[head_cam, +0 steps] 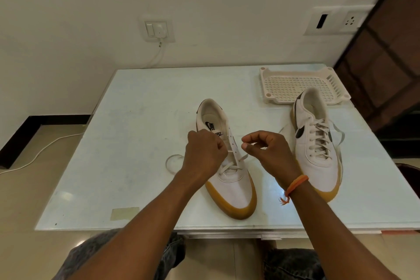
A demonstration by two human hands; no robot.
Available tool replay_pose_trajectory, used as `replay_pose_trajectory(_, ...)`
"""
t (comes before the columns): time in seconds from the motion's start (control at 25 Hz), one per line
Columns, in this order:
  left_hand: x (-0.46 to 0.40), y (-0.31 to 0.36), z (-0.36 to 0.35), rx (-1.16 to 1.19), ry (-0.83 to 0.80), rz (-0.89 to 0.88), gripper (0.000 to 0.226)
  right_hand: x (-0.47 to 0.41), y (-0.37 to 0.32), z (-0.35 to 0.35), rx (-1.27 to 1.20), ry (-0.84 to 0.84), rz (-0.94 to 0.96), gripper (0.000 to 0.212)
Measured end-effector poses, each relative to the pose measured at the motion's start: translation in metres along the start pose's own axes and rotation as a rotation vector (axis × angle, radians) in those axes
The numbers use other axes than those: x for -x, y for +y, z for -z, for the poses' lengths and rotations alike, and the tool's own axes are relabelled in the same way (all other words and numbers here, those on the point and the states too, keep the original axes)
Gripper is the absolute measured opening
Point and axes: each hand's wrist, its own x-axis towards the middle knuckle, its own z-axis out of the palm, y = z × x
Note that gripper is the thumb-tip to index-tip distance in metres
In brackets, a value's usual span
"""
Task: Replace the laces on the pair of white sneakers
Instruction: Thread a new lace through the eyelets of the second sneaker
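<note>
Two white sneakers with gum soles stand on a glass-topped table [141, 107], toes toward me. The middle sneaker [229, 179] is laced only through its lowest eyelets. My left hand [205, 152] is curled over its left eyelet row, gripping the white lace [241, 158] there. My right hand [266, 150] hovers just right of that shoe and pinches the lace's other end between thumb and forefinger. A loose loop of lace [173, 161] lies on the table left of the shoe. The right sneaker [318, 148] is fully laced, its lace ends trailing beside it.
A cream perforated plastic tray [293, 85] sits at the back right, touching the right sneaker's heel. A strip of tape [125, 213] is stuck near the front left edge. A white cable [38, 154] runs along the floor at left. My knees are under the table's front edge.
</note>
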Motion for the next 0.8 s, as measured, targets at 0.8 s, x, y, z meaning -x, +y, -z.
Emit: replay_pose_trajectory(0.8, 0.001, 0.002, -0.020, 0.287, -0.084, 0.214, 0.026, 0.000, 0.013, -0.006, 0.008, -0.088, -0.059, 0.017)
